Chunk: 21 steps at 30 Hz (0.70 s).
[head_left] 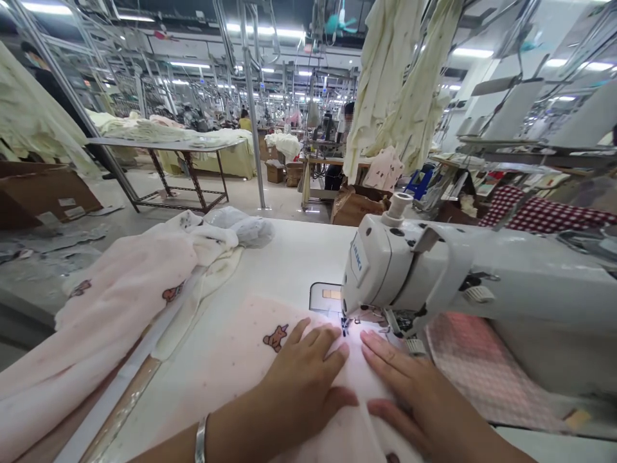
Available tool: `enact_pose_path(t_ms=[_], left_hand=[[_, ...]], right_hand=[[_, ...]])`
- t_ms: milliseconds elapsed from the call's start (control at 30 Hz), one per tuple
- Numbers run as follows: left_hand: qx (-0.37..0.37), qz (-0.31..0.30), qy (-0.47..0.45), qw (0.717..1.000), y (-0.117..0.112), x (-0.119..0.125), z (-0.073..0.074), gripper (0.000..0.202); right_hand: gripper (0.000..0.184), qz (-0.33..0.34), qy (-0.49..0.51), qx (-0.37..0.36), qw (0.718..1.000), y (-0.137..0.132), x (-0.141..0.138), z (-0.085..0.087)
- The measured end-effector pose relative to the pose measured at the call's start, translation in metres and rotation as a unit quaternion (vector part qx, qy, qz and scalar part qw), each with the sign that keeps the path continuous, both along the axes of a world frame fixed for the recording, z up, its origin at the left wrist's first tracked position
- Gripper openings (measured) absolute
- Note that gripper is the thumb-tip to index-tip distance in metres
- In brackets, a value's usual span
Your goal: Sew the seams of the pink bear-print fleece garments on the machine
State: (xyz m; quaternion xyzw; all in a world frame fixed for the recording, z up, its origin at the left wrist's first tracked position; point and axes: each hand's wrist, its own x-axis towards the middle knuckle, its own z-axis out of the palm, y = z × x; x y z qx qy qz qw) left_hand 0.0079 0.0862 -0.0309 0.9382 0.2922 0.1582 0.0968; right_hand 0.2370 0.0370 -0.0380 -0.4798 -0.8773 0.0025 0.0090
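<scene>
Pale pink fabric (pixel 231 360) printed with small bear figures lies under both hands on the white sewing table. My left hand (pixel 308 373), a silver bangle (pixel 200 438) at its wrist, rests on the cloth with fingers slightly bent and thumb apart. Flat on the same fabric, my right hand (pixel 409 386) has its fingers stretched toward the needle area. Between and just beyond the fingertips is the lit presser foot (pixel 344 326) of a white sewing machine (pixel 380 263). The cloth's edge under the foot is hard to make out.
More pink printed fabric (pixel 130 270) hangs over the table's left edge. Red checked cloth (pixel 540 209) lies behind the machine arm. Cream garments (pixel 390 77) hang ahead. Cardboard boxes (pixel 43 193) and a work table (pixel 164 145) stand farther off; other people are in the background.
</scene>
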Motion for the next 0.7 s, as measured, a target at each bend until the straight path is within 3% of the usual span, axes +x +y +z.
enact_pose_path(t_ms=[200,367,533,700], left_hand=[[-0.015,0.04,-0.015,0.999,0.018,0.006,-0.008,0.071],[-0.03,0.052,-0.022,0.998,0.027,0.006,-0.016,0.084],[-0.075,0.054,-0.027,0.995,0.031,0.007,-0.014,0.09],[-0.109,0.058,-0.058,0.991,0.034,0.008,-0.013,0.094]], right_hand=[[0.06,-0.056,-0.007,-0.082,0.995,0.015,-0.004,0.013],[0.053,-0.049,-0.026,-0.026,0.998,0.019,0.001,0.008],[0.049,-0.042,-0.019,0.021,0.999,0.024,0.006,0.001],[0.047,-0.091,0.062,0.025,0.994,0.03,0.008,-0.004]])
